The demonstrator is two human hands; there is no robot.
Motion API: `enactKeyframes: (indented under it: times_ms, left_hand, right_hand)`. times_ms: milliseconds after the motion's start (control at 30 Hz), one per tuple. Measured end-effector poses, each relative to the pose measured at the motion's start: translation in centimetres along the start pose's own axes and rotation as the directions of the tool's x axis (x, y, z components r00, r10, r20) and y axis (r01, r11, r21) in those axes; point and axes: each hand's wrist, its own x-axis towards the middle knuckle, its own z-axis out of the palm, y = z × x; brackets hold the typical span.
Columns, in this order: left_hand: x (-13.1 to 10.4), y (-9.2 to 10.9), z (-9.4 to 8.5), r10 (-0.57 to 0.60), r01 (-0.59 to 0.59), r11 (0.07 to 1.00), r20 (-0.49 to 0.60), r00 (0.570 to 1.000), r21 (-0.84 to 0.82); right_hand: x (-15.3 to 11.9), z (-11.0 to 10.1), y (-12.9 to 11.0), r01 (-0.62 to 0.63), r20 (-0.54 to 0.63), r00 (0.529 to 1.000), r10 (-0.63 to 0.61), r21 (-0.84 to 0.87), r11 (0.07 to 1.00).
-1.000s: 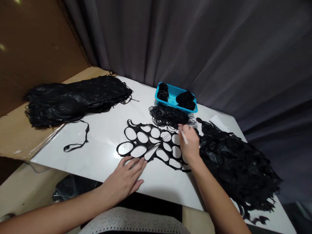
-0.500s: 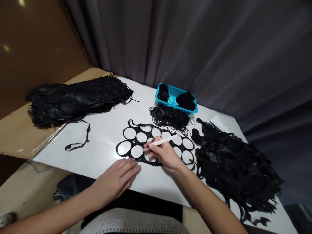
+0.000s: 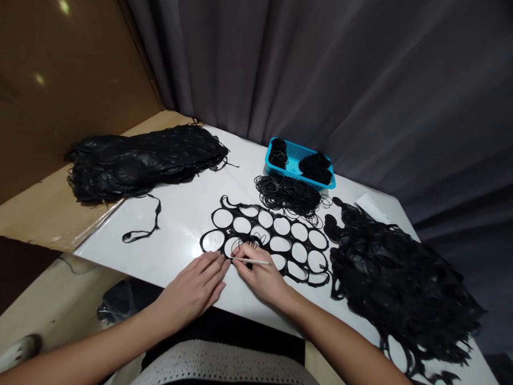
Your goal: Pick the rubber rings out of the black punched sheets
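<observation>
On the table lies a flat black sheet (image 3: 288, 231) with rows of large round holes. My right hand (image 3: 258, 270) is closed around a slim white pen-like stick (image 3: 252, 261), over the sheet's lower left part. A few thin black rings (image 3: 259, 239) show just above the right hand's fingers; whether the hand holds them I cannot tell. My left hand (image 3: 196, 283) rests flat with fingers stretched out, its fingertips at the sheet's lower left edge, close to the stick's tip.
A blue basket (image 3: 300, 174) with bundles of black rings stands at the back, a heap of loose rings (image 3: 288, 195) before it. Stacked black sheets (image 3: 148, 160) lie left, near a black strip (image 3: 157, 216). Black scrap (image 3: 401, 283) piles up right, beside white paper (image 3: 372, 207).
My right hand has moved down and left across the sheet, and the stick now lies lower and flatter. My left hand stays flat. The whole view has shifted slightly.
</observation>
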Motion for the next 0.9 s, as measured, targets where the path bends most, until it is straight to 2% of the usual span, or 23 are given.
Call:
enactKeyframes:
  times_ms: [67, 133, 200, 233, 267, 333, 367, 400, 433, 467, 533, 600, 667, 733, 767, 900]
  left_hand:
    - [0.0, 0.0, 0.1, 0.005, -0.005, 1.000, -0.006, 1.000, -0.006]
    - [0.1, -0.1, 0.1, 0.008, -0.008, 1.000, -0.019, 1.000, -0.015]
    - [0.1, -0.1, 0.2, 0.011, -0.012, 1.000, -0.024, 1.000, -0.029]
    - [0.1, -0.1, 0.1, 0.010, -0.011, 0.999, -0.021, 1.000, -0.038]
    - [0.2, -0.1, 0.1, 0.008, -0.009, 0.999, -0.014, 1.000, -0.047]
    - [0.2, -0.1, 0.0, 0.002, -0.002, 0.998, -0.001, 1.000, -0.066]
    - [0.2, -0.1, -0.1, -0.004, 0.004, 0.997, 0.001, 1.000, -0.074]
    - [0.1, -0.1, -0.1, -0.012, 0.012, 0.997, 0.002, 1.000, -0.080]
    - [0.1, -0.1, -0.2, -0.017, 0.017, 0.996, 0.003, 1.000, -0.088]
    - [0.0, -0.1, -0.3, -0.019, 0.020, 0.995, 0.005, 1.000, -0.097]
    - [-0.3, -0.2, -0.5, -0.016, 0.015, 0.994, -0.001, 1.000, -0.110]
    - [-0.7, -0.4, -0.8, -0.012, 0.009, 0.993, -0.025, 1.000, -0.114]
    - [-1.2, -0.7, -1.1, -0.028, 0.022, 0.994, -0.057, 0.998, -0.106]
    - [-1.7, -1.1, -1.2, -0.060, 0.052, 0.994, -0.077, 0.995, -0.097]
    - [-2.0, -1.2, -1.2, -0.072, 0.065, 0.994, -0.080, 0.994, -0.091]
    - [-2.8, -1.5, -1.0, -0.082, 0.077, 0.995, -0.066, 0.994, -0.071]
  right_hand:
    - [-0.5, 0.6, -0.1, 0.084, 0.049, 0.996, -0.078, -0.149, 0.985]
    - [-0.7, 0.9, -0.2, 0.205, 0.121, 0.977, -0.173, -0.348, 0.915]
    - [-0.2, 0.4, -0.1, 0.296, 0.170, 0.955, -0.243, -0.484, 0.823]
    - [0.5, -0.4, 0.1, 0.291, 0.146, 0.957, -0.252, -0.517, 0.805]
    - [1.4, -1.6, 0.5, 0.251, 0.082, 0.966, -0.246, -0.531, 0.809]
    - [3.5, -4.6, 1.4, 0.037, -0.190, 0.970, -0.153, -0.506, 0.862]
    - [4.6, -6.1, 1.9, -0.091, -0.360, 0.928, -0.093, -0.463, 0.882]
    - [5.6, -7.5, 2.2, -0.160, -0.475, 0.879, -0.046, -0.384, 0.909]
    - [6.5, -8.4, 2.4, -0.181, -0.509, 0.861, 0.012, -0.283, 0.942]
    - [7.1, -8.8, 2.4, -0.190, -0.497, 0.863, 0.087, -0.161, 0.968]
    - [7.6, -8.2, 1.8, -0.210, -0.303, 0.921, 0.245, 0.142, 0.967]
    - [7.6, -6.0, 0.9, -0.284, -0.050, 0.940, 0.337, 0.430, 0.857]
    - [7.3, -3.4, 0.1, -0.332, 0.098, 0.932, 0.349, 0.614, 0.716]
    - [6.9, -1.2, -0.6, -0.338, 0.150, 0.933, 0.328, 0.680, 0.650]
    - [6.7, -0.4, -0.8, -0.342, 0.171, 0.935, 0.312, 0.673, 0.656]
    - [5.8, 1.1, -1.3, -0.282, 0.205, 0.956, 0.211, 0.429, 0.858]
